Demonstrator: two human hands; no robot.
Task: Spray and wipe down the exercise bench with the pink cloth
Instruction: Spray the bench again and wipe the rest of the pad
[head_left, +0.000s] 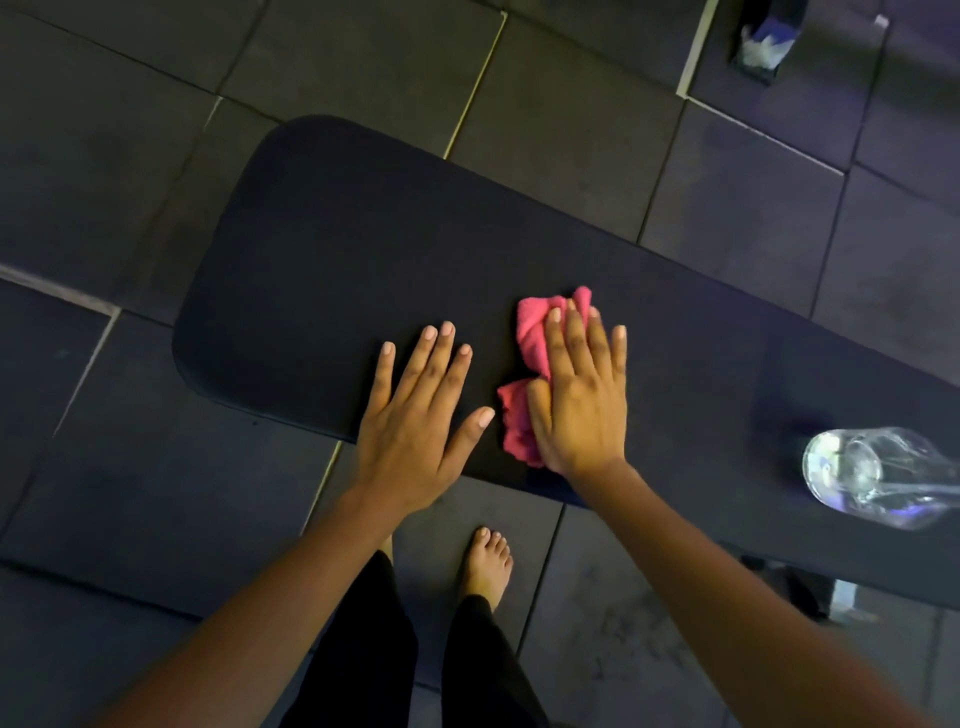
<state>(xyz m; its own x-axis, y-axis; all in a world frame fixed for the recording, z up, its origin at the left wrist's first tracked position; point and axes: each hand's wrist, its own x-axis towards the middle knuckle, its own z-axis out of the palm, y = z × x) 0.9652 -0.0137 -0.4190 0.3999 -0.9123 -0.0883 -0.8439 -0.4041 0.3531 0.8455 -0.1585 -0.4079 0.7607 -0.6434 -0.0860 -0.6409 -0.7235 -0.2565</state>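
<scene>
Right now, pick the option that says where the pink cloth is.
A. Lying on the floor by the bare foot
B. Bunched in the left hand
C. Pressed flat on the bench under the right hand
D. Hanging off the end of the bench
C: the pink cloth lies bunched on the bench under the flat right hand, while the left hand rests open beside it, holding nothing.

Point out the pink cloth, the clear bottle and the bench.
pink cloth (532, 327), head view: upper fold.
clear bottle (878, 475), head view: body.
bench (332, 249), head view: bare pad.
</scene>
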